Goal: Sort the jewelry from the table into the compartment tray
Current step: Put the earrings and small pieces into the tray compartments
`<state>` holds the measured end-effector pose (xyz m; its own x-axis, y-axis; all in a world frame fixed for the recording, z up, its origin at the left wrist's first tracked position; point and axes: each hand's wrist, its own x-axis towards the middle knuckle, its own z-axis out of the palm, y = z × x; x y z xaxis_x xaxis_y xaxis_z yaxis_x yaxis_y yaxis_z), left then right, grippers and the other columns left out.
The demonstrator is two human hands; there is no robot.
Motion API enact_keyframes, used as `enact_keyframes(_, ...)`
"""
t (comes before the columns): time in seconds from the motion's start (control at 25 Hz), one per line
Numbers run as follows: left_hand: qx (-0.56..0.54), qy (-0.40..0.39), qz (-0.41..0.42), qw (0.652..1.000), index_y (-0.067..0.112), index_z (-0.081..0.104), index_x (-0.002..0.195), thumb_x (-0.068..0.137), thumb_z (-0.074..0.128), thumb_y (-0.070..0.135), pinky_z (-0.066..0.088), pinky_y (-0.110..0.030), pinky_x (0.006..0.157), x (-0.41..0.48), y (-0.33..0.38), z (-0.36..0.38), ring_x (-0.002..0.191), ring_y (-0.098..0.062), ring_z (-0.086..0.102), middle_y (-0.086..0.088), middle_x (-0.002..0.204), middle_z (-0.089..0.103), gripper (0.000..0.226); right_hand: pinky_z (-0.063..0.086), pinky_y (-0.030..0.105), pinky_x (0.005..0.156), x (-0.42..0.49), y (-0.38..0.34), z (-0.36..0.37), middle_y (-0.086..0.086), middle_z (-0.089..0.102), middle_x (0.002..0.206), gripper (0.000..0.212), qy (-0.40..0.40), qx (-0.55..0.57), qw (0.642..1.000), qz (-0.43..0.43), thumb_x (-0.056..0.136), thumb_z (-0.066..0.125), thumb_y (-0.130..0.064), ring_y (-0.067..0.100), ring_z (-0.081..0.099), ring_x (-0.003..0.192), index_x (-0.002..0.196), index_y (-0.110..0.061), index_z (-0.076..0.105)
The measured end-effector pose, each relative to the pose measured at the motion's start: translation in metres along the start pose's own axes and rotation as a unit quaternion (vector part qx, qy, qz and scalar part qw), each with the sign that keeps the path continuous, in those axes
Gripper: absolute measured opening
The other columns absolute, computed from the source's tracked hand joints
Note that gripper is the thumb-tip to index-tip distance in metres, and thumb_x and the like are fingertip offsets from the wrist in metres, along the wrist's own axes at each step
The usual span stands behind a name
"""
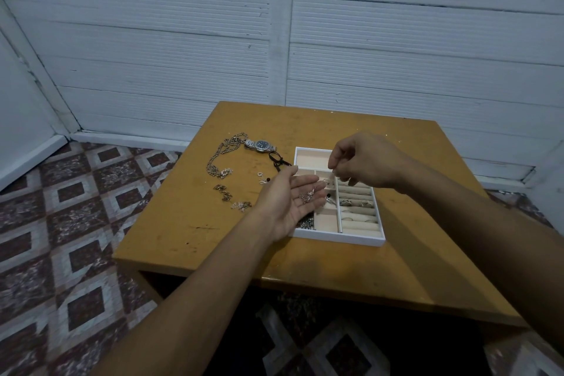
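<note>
Small jewelry pieces (308,196) lie on the flat, upturned left hand (282,204), which partly hides the tray's (338,237) left compartments. Just above, the right hand (363,162) presses its fingertips together; whether they hold anything is unclear. A watch (263,145) and a chain (222,152) lie on the table (198,238).

White compartment tray (335,238), jewelry (225,172) scattered beside

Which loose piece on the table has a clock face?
The silver metal wristwatch, dark round dial, lying beside the long silver chain; the others lack dials.
</note>
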<state>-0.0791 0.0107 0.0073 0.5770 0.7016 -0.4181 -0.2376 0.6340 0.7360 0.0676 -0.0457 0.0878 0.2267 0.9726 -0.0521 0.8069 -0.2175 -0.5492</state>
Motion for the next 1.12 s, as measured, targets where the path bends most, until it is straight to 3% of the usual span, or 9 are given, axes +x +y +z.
enact_keyframes(0.2, 0.082, -0.002, 0.024, 0.996, -0.004, 0.062, 0.103, 0.101, 0.039, 0.031, 0.057, -0.039, 0.081, -0.004, -0.009, 0.009, 0.089, -0.031, 0.066, -0.021, 0.097, 0.070, 0.042, 0.054, 0.023, 0.056, -0.007, 0.004, 0.004, 0.007, 0.071, 0.077, 0.011, 0.002, 0.014, 1.000, 0.003, 0.083, 0.064, -0.001, 0.012, 0.063, 0.061, 0.087, -0.008, 0.071)
enact_keyframes(0.48, 0.175, 0.014, 0.072, 0.982, 0.004, 0.065, 0.089, 0.100, 0.041, 0.032, 0.055, -0.046, 0.090, -0.003, -0.022, 0.017, 0.085, -0.028, 0.069, -0.015, 0.090, 0.072, 0.038, 0.055, 0.031, 0.062, -0.020, 0.019, 0.009, 0.000, 0.067, 0.067, 0.013, 0.003, 0.026, 1.000, 0.014, 0.083, 0.064, -0.002, 0.014, 0.061, 0.057, 0.082, -0.013, 0.071)
enact_keyframes(0.64, 0.207, 0.017, 0.092, 0.974, 0.006, 0.067, 0.089, 0.100, 0.042, 0.033, 0.054, -0.045, 0.092, -0.003, -0.025, 0.020, 0.088, -0.026, 0.070, -0.012, 0.088, 0.074, 0.038, 0.057, 0.034, 0.066, -0.023, 0.024, 0.011, 0.002, 0.067, 0.070, 0.013, 0.008, 0.038, 0.999, 0.016, 0.082, 0.063, 0.000, 0.019, 0.064, 0.063, 0.085, -0.010, 0.071)
enact_keyframes(0.84, 0.232, 0.017, 0.107, 0.967, 0.008, 0.068, 0.087, 0.099, 0.041, 0.034, 0.052, -0.048, 0.092, -0.006, -0.025, 0.024, 0.085, -0.025, 0.067, -0.010, 0.082, 0.074, 0.039, 0.055, 0.025, 0.059, -0.023, 0.026, 0.014, 0.004, 0.070, 0.069, 0.014, 0.009, 0.054, 0.998, 0.011, 0.080, 0.063, 0.001, 0.017, 0.068, 0.061, 0.081, -0.010, 0.071)
enact_keyframes(1.0, 0.248, 0.016, 0.117, 0.962, 0.013, 0.070, 0.080, 0.100, 0.041, 0.035, 0.054, -0.042, 0.087, -0.010, -0.025, 0.024, 0.087, -0.025, 0.070, -0.009, 0.079, 0.075, 0.041, 0.055, 0.023, 0.058, -0.025, 0.026, 0.019, 0.004, 0.069, 0.064, 0.015, 0.005, 0.069, 0.998, 0.013, 0.078, 0.063, 0.002, 0.015, 0.069, 0.057, 0.076, -0.011, 0.070)
enact_keyframes(1.12, 0.244, 0.017, 0.115, 0.963, 0.013, 0.070, 0.077, 0.098, 0.042, 0.034, 0.051, -0.042, 0.088, -0.012, -0.025, 0.024, 0.086, -0.027, 0.066, -0.012, 0.079, 0.070, 0.041, 0.057, 0.027, 0.061, -0.025, 0.026, 0.025, 0.004, 0.069, 0.063, 0.017, 0.007, 0.080, 0.997, 0.021, 0.077, 0.062, 0.003, 0.019, 0.070, 0.060, 0.073, -0.012, 0.069)
